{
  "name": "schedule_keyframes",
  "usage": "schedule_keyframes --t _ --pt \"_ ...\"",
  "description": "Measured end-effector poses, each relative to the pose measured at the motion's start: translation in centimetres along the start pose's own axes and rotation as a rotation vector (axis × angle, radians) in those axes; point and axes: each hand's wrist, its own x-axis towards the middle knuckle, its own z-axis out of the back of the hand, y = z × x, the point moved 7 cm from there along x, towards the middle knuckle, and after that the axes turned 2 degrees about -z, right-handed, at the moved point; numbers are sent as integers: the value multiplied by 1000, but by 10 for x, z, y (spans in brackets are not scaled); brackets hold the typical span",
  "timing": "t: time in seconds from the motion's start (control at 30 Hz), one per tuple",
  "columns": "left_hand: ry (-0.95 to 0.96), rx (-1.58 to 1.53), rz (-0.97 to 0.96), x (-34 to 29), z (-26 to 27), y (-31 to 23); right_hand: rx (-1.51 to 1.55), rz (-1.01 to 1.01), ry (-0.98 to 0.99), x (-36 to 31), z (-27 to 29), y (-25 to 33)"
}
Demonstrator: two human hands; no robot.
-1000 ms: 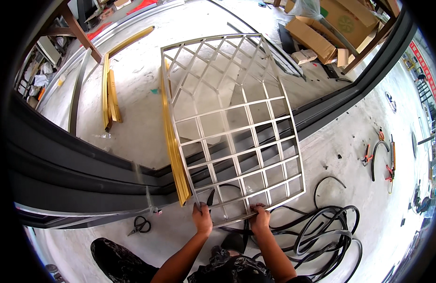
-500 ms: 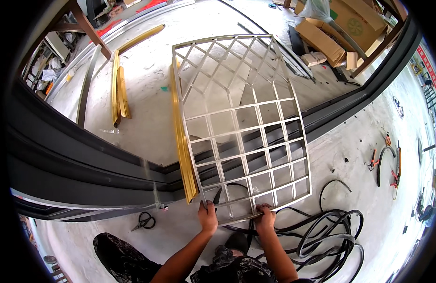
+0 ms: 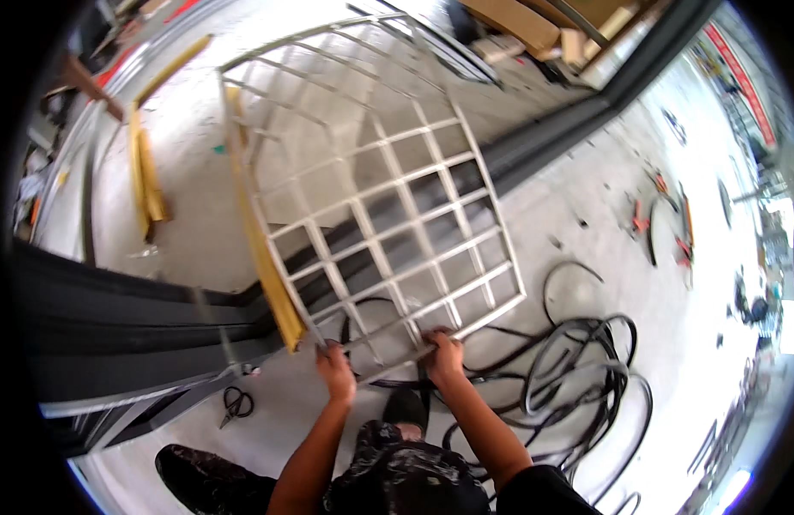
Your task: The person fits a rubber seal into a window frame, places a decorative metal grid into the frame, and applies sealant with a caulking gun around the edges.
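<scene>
I have the left hand (image 3: 337,375) and right hand (image 3: 442,354) with fingers clamped on the near bottom rail of the white metal lattice grille (image 3: 388,215), which rises away beyond the fingers, probably so its weight stays balanced over the black coiled hose (image 3: 577,360) just right of them.

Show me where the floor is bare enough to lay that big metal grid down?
Bare concrete lies left of the grid, beside the yellow strips. Under both hands, the black hoses, scissors and dark frame crowd the floor.
</scene>
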Motion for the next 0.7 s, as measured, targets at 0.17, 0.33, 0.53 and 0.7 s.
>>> schedule_keyframes --t 0.17,0.33,0.53,0.7 --pt "64 -165 116 -6 -10 -27 151 -3 53 -2 -11 2" --pt "33 -147 135 0 0 -23 61 54 45 -11 -12 6" --pt "31 -116 247 -10 -8 -45 70 98 54 -25 -15 13" --pt "70 -121 255 -9 -4 -46 42 118 34 -32 -20 19"
